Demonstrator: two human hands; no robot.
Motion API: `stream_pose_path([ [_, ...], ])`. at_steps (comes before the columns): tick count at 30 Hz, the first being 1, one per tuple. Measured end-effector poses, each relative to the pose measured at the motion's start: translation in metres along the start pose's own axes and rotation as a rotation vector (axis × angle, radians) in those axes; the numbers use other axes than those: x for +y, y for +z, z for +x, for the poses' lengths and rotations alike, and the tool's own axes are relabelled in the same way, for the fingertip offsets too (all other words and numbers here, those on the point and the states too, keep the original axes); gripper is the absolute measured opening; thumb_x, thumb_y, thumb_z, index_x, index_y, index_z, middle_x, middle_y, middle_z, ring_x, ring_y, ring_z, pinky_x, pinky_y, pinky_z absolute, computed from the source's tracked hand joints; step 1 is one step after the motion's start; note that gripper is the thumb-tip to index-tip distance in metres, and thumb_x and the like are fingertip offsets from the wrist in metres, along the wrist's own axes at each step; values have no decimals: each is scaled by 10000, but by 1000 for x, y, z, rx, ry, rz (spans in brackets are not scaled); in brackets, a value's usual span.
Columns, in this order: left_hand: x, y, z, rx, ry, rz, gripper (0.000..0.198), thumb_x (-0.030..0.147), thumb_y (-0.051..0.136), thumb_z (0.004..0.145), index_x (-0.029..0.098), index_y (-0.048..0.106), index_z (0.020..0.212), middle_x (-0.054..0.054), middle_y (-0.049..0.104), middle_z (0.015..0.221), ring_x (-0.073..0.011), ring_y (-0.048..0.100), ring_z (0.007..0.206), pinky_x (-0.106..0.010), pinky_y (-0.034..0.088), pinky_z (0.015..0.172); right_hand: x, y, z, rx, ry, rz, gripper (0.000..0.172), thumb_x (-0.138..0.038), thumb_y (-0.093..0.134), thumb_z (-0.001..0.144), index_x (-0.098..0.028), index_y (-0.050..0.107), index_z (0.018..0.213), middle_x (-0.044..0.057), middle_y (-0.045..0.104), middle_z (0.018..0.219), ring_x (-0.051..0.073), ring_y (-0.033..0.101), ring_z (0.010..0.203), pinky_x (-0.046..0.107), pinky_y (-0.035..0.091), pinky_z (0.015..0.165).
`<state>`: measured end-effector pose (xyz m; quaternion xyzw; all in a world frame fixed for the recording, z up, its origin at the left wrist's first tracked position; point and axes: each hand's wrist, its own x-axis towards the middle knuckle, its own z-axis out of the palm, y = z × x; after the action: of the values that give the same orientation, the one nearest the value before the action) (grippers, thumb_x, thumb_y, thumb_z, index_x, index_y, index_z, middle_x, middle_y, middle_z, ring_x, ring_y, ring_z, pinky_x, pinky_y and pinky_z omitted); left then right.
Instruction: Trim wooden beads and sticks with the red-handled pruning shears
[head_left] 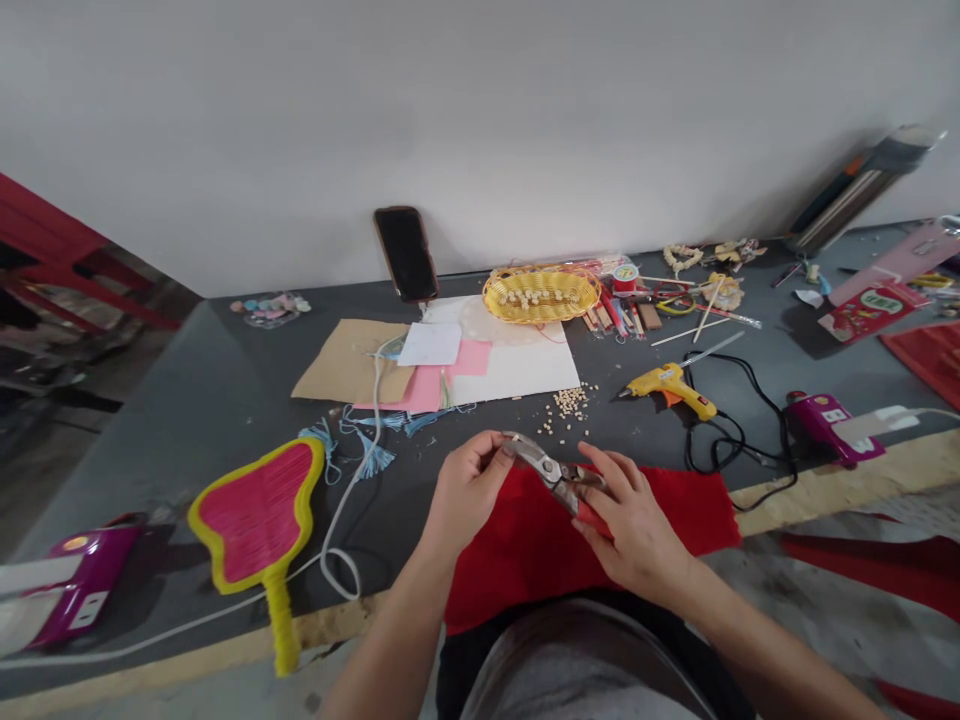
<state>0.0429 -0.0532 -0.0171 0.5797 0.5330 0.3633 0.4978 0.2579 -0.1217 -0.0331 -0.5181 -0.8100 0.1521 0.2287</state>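
My right hand (634,520) is wrapped round the handles of a pair of pruning shears (553,472), whose metal jaws point up and to the left. My left hand (466,490) is pinched closed at the tip of the shears; whatever small thing its fingers hold is too small to make out. Beneath both hands a red cloth (517,560) covers my lap and the table's front edge. Just beyond the shears lies a scatter of small pale beads (570,402).
A yellow glue gun (671,388) with a black cord lies right. A pink fan with yellow edging (259,510) overhangs the edge at left. Behind are a yellow basket (541,315), papers (525,375), blue tassels (375,455) and a phone (406,252) against the wall.
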Motion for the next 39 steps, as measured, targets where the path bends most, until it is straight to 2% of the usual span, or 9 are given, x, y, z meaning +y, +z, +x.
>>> stream_pose_path([
  [4,4,0,-1,-2,-3,12,234,360,542,878,161,664,889,-38,673,820,-180,593,784,-250,446,723,0,2,-1,-1,-17,75,256,-143,544,865,-166,613,1110,171,422,1443,308,474,1237,505,470,1000],
  [8,8,-1,-3,-6,10,45,232,363,534,884,167,654,848,-31,670,801,-176,597,767,-245,441,710,0,0,-1,-19,-22,140,295,-176,530,885,-171,588,1174,180,465,1415,302,440,1315,480,466,1023],
  [13,11,-2,-4,-4,41,104,235,356,526,885,167,641,806,-24,664,769,-164,590,731,-238,436,689,1,-4,1,-63,-31,142,252,-172,530,888,-189,607,1128,152,587,1294,291,421,1339,477,471,1017],
  [16,13,-2,-5,3,37,150,241,354,521,884,165,645,801,-21,659,750,-156,577,698,-233,424,659,3,-3,1,-78,-19,168,209,-188,552,888,-187,623,1084,137,626,1222,279,492,1277,440,488,1004],
  [19,14,-2,-7,7,26,169,253,359,520,879,161,646,788,-18,647,720,-152,560,671,-230,413,633,5,0,0,-35,-6,195,158,-205,583,874,-182,644,1018,133,637,1160,267,588,1142,415,517,965],
  [25,17,0,-8,30,16,135,233,343,539,863,160,663,789,-18,663,713,-159,580,677,-232,429,642,7,6,-1,17,-7,244,203,-170,563,869,-199,639,1055,113,636,1065,235,641,975,374,562,861],
  [31,13,6,-7,59,6,50,199,348,574,854,167,657,867,-25,687,778,-163,615,719,-236,446,658,10,6,-1,28,20,182,203,-136,551,851,-200,647,1019,120,633,1121,249,627,1042,386,547,900],
  [35,11,7,-6,104,13,55,192,338,587,837,168,635,760,-1,627,647,-114,501,551,-213,357,523,9,3,-1,20,26,136,226,-116,554,836,-211,644,1020,113,619,1204,253,605,1108,405,528,946],
  [39,10,7,-4,-31,-105,-188,235,371,599,814,155,612,722,-9,635,607,-64,330,426,-204,238,425,8,0,-1,-21,2,166,216,-115,544,845,-214,639,1011,117,597,1252,259,583,1145,431,517,960],
])
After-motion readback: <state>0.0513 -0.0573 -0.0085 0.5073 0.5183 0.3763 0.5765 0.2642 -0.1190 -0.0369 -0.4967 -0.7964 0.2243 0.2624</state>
